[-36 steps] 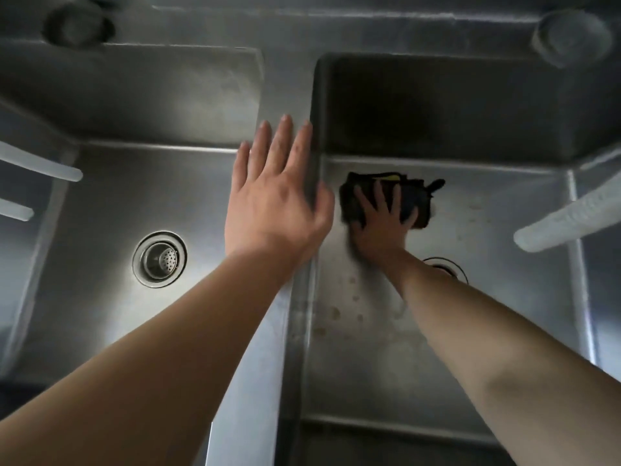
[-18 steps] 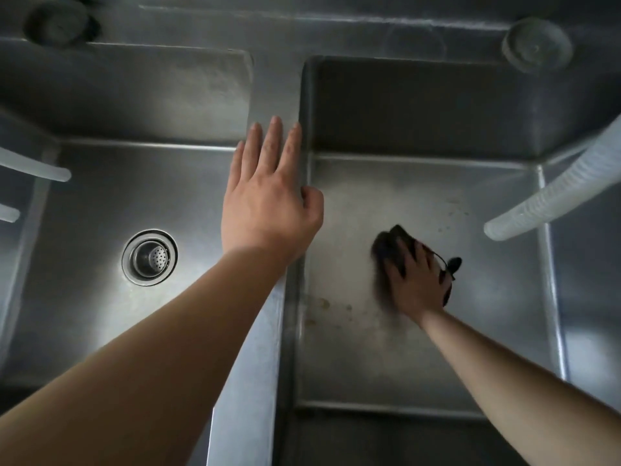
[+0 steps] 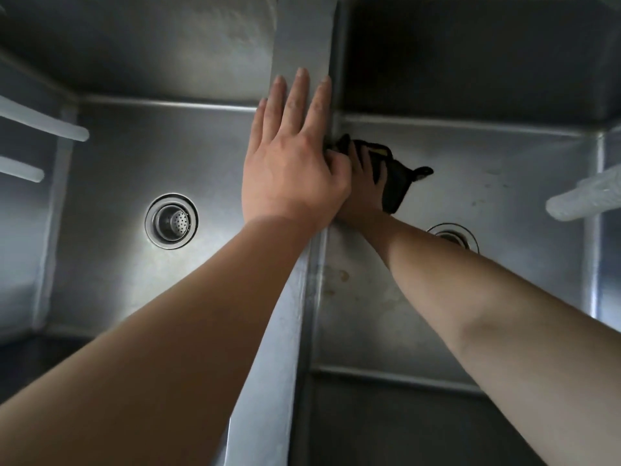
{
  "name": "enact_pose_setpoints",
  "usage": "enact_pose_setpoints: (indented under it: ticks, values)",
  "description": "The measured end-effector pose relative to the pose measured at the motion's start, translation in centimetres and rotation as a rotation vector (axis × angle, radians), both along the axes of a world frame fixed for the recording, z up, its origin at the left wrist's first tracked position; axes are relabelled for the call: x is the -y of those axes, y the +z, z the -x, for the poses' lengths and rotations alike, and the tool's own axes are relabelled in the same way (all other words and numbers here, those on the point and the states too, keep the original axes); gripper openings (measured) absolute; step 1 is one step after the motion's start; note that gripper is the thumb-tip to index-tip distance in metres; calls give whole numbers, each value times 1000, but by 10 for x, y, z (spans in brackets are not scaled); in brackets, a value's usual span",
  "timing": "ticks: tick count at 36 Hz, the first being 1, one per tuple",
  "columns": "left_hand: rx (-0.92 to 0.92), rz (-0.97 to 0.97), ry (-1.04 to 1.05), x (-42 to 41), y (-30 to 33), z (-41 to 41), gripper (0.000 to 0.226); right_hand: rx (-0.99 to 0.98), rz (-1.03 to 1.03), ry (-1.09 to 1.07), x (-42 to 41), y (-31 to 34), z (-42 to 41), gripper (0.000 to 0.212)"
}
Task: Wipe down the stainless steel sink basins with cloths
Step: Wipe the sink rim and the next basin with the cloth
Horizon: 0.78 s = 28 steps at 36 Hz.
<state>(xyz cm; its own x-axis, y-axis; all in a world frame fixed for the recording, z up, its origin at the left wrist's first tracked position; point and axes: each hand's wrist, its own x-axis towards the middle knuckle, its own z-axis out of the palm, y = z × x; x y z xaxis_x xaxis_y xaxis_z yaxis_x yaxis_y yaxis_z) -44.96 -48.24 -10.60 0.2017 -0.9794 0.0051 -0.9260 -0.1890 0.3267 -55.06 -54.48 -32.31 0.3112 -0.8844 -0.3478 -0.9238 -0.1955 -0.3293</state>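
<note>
Leaning over the double sink, the person had both bare arms stretched out ahead. The left hand [image 3: 289, 163] lay flat on the steel divider [image 3: 268, 381] between the two basins, fingers straight and close together, pointing toward twelve o'clock, thumb tucked at the right edge of the ridge. It held nothing.

The right hand [image 3: 364, 193] was down in the right basin [image 3: 504, 264], partly hidden behind the left one. Its fingers lay spread over a dark cloth [image 3: 393, 183], pressing it against the basin floor hard up by the divider wall, near the far left corner of that basin. A small yellowish patch showed on the cloth at its far edge, and a little tab or loop stuck out from it toward three o'clock. Whether the thumb was curled under the cloth I could not tell.

At about five o'clock from the cloth, the right drain [image 3: 453, 235] peeked out from behind the right forearm. Brownish spots marked the floor near the divider at six o'clock from the hand. The left basin [image 3: 111, 280] had its strainer drain [image 3: 171, 220] in plain sight. Pale hoses reached in from both sides: two from nine o'clock [image 3: 50, 127] and a ribbed one from three o'clock [image 3: 584, 196].
</note>
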Motion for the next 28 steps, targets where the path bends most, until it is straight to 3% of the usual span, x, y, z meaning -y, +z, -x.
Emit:
enact_pose_setpoints:
  ticks: [10, 16, 22, 26, 28]
  values:
    - [30, -20, 3, 0, 1, 0, 75, 166, -127, 440, -181, 18, 82, 60]
    - [29, -27, 4, 0, 2, 1, 77, 201, -390, 849, -232, 23, 126, 48]
    - [32, -32, 15, -1, 3, -2, 77, 122, -865, 564, -239, 47, 125, 46]
    - [29, -37, 12, -1, 3, -1, 77, 203, -1194, -60, -241, 74, 145, 47]
    - [27, -41, 11, -1, 3, 1, 77, 186, -1212, -95, -236, 89, 161, 42]
